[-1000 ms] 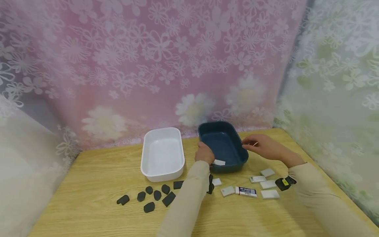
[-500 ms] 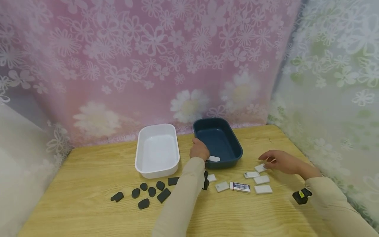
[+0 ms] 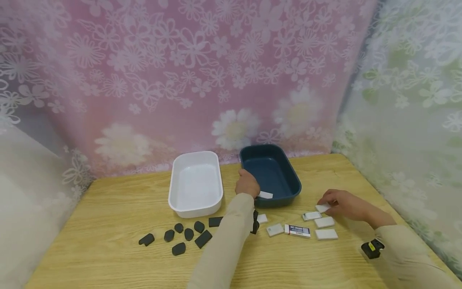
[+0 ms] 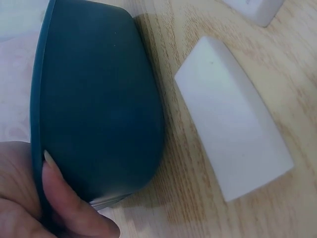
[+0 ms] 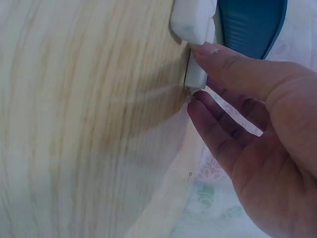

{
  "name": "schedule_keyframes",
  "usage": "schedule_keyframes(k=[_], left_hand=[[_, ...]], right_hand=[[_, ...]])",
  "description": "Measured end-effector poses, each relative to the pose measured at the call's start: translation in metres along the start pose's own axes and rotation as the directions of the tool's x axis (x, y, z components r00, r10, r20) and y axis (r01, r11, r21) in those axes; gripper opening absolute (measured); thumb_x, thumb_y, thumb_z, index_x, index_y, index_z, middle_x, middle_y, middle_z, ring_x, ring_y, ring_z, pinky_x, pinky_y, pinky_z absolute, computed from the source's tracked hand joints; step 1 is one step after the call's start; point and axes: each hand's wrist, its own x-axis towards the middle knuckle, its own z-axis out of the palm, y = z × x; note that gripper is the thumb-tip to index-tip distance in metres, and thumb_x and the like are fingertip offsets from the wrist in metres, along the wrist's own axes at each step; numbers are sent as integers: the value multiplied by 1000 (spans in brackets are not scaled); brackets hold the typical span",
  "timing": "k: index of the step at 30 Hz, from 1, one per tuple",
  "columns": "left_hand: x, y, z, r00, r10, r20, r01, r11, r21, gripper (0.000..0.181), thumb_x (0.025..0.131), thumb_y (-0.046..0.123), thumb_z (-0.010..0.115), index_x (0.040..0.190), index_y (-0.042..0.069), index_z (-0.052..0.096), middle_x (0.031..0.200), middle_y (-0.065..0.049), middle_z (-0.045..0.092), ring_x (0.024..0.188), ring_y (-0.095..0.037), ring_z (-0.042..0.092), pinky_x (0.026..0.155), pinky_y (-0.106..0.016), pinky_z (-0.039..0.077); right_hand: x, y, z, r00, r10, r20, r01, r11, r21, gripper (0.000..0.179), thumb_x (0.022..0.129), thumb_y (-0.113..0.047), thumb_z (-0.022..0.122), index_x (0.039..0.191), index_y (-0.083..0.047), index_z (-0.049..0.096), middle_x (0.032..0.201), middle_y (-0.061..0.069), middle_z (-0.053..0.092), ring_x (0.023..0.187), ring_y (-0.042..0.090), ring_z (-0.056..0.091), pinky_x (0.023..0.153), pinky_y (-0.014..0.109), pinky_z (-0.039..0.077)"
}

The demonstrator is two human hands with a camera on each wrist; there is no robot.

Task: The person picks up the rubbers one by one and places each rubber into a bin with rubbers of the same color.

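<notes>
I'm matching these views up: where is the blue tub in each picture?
Head: the blue tub stands right of the white tub, right of centre.
Left wrist: the blue tub fills the upper left, its rim gripped by the left hand.
Right wrist: part of the blue tub, top right.
Shared landmark: wood-grain tabletop.

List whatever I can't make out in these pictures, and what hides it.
Head view: left end of the white strip in the blue basin, behind the left hand.
Head view: whether the black block extends behind the left sleeve.
Head view: small print on the labelled eraser, too tiny.
Left wrist view: the upper white block, cut by the top edge.
Right wrist view: whether the right hand pinches its block, partly covered by the thumb.
</notes>
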Motion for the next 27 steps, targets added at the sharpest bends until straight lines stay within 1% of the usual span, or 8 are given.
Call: schedule_keyframes(k=[3,5,8,13,15,21,24,27], left_hand=[[1,1,1,1000,2,-6,-2,1000,5,49,80,10,73,114,2,39,91,-20,66,82,-34,66,66,-41,53],[3,0,1,1000,-3,-7,3,1000,13,49,81,11,73,115,2,38,90,-19,66,81,-34,66,65,-40,53],[5,-2,1,1000,-9,-3,9,1000,21,50,81,11,72,116,2,38,88,-19,66,79,-34,66,63,-40,53],[4,-3,0,1000,-16,-2,16,1000,16,49,81,11,72,115,2,38,85,-20,66,77,-34,66,61,-40,52],[3,-3,0,1000,-18,-2,18,1000,14,48,81,11,72,115,2,38,85,-20,66,78,-34,66,61,-40,52],[-1,-1,-1,1000,-12,-2,12,1000,15,51,81,10,73,116,2,38,83,-19,66,76,-34,66,61,-40,53],[-3,1,-2,1000,5,-1,-5,1000,17,49,81,9,72,115,1,38,84,-19,66,79,-34,66,65,-41,53],[-3,2,-2,1000,22,-7,-22,1000,21,45,83,10,71,113,1,39,86,-19,66,81,-34,66,68,-42,53]], right_hand=[[0,-1,-1,1000,7,-21,-7,1000,-4,22,90,-12,66,110,-3,67,103,5,60,89,20,58,74,33,49],[1,-2,-1,998,41,-44,-42,999,-11,24,91,-15,66,112,-3,65,103,3,60,89,19,58,74,33,49],[2,-5,-3,990,67,-123,-74,996,-55,26,91,-17,65,114,-4,64,103,1,60,87,17,58,72,31,50],[11,-18,-17,944,13,-329,-62,988,-138,25,89,-11,68,113,-4,65,102,3,61,85,19,59,69,31,51],[18,-26,-24,930,-15,-366,-47,986,-159,25,89,-10,68,113,-5,66,102,3,61,86,19,59,68,31,52],[51,-53,-33,950,-26,-311,-22,988,-150,26,91,-16,66,115,-6,66,103,2,61,90,19,59,73,37,52],[70,-64,-30,966,-12,-258,-25,990,-138,25,91,-15,66,114,-6,67,102,2,62,90,20,59,74,38,51],[89,-72,-26,986,-31,-164,4,986,-164,25,89,-13,67,113,-5,68,101,3,61,87,19,59,73,37,50]])
